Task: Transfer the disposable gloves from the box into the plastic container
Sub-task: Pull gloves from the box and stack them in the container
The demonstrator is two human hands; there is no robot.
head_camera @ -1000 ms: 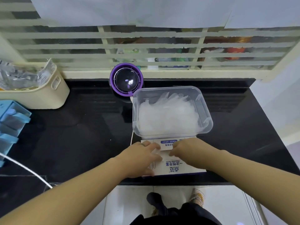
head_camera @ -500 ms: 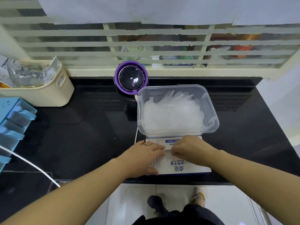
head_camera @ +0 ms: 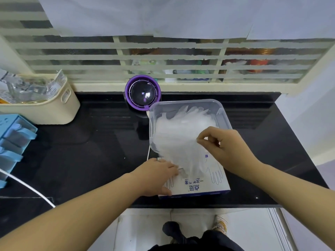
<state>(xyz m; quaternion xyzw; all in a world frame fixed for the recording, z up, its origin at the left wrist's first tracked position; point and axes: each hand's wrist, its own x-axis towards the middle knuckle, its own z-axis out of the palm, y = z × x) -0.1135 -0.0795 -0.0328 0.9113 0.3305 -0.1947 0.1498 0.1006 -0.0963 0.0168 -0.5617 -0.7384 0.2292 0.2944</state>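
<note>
Right hand (head_camera: 224, 147): thumb and forefinger pinch the far edge of a translucent glove (head_camera: 183, 156), lifted above the near rim of the plastic container (head_camera: 223, 113); the other fingers are loosely curled. Whether the pinch takes 1 glove or several cannot be told.

Left hand (head_camera: 155, 176): fingers laid flat on the left part of the box (head_camera: 199, 187) top, thumb at its near edge, grasping nothing.

Held glove: hangs from the pinch down to the box top, its near end beside the left fingertips.

Box: white with blue print and glove outlines, lying flat at the near edge of the black counter (head_camera: 90, 151), touching the container's near side.

Container: clear, rectangular, lidless, just beyond the box; holds a heap of gloves (head_camera: 183, 124).

Far of the container, touching its left corner: 1 round purple-rimmed device (head_camera: 142, 93).

Far left: 1 cream basket (head_camera: 54, 109) of clear packets (head_camera: 23, 87). Left edge: 1 blue organiser (head_camera: 12, 142) and 1 white cable (head_camera: 27, 187).
</note>
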